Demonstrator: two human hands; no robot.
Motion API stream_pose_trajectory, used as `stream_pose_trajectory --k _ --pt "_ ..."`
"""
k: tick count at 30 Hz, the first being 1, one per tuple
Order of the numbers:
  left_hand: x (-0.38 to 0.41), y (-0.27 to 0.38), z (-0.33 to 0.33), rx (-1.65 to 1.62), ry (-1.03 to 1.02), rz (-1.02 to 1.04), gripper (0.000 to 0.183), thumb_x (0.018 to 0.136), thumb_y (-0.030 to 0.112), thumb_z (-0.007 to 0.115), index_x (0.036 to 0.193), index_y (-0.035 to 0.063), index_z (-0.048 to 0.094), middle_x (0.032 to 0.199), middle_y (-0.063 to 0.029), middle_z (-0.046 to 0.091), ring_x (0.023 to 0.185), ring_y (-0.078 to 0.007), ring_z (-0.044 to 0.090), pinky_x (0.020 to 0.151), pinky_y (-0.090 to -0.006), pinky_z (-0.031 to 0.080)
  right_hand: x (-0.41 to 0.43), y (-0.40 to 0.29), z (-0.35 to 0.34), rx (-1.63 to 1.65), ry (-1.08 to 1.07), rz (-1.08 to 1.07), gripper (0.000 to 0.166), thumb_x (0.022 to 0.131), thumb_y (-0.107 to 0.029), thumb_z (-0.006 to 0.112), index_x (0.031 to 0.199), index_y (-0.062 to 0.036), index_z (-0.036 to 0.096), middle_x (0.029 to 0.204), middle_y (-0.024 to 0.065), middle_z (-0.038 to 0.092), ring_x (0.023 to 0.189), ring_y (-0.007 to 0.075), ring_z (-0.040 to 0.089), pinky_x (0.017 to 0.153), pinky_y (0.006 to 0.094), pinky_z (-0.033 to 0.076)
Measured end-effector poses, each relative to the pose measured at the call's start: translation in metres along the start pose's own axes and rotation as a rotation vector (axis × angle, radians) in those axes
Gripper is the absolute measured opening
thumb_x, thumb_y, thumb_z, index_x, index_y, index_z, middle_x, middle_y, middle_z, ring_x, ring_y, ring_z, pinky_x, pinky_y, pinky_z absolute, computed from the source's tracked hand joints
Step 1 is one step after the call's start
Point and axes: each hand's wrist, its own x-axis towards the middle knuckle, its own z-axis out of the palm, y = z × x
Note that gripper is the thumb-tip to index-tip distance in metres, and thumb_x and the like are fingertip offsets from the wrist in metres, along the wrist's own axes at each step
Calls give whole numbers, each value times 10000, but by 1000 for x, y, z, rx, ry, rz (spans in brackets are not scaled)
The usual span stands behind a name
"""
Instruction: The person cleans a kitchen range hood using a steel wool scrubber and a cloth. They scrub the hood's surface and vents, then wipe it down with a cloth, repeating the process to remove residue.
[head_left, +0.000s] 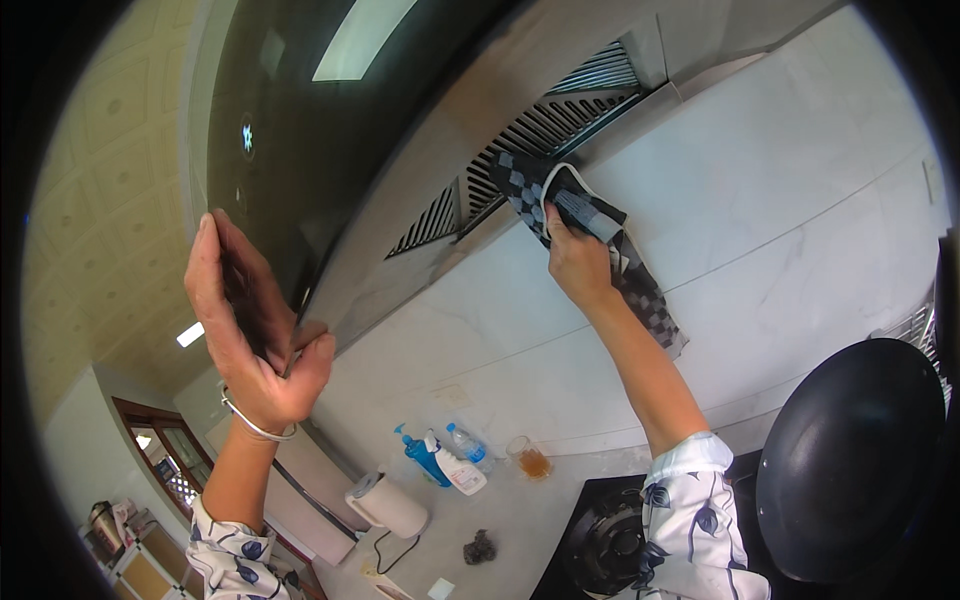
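Note:
My right hand (581, 259) grips a black-and-grey checked cloth (652, 300) with a pale edge. The cloth's upper end lies against the slotted metal grille (517, 146) on the underside of a range hood, and its other end hangs down in front of the tiled wall. On the left, my left hand (259, 322) is held flat along the lower corner of the hood's dark glossy front panel (300, 172), thumb apart from the fingers. That hand holds no loose object. A metal bangle (255, 420) circles the left wrist.
A black wok (851, 457) stands tilted at the right, beside a gas burner (615, 532). On the counter are an electric kettle (390, 506), a white spray bottle (457, 469), a blue pump bottle (427, 459), a water bottle (466, 442), a glass mug of brown liquid (532, 461) and a dark scourer (480, 549).

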Motion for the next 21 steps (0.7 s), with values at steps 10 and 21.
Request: stream_pose_trajectory --k 10,21 --pt "-14 18 19 -99 -34 5 910 587 40 495 1454 -4 223 1478 -146 335 1338 -246 351 1105 -329 172 -3 1 -6 134 -14 -18 424 804 11 541 1217 -64 602 757 201 630 642 364 617 576 429 490" --pt "3 10 16 -39 -39 36 942 548 118 703 1402 -24 331 1387 -194 374 1251 -333 415 1060 -380 322 -28 -26 -9 274 108 -5 369 825 15 557 1184 -41 619 745 225 617 657 352 631 593 376 490"
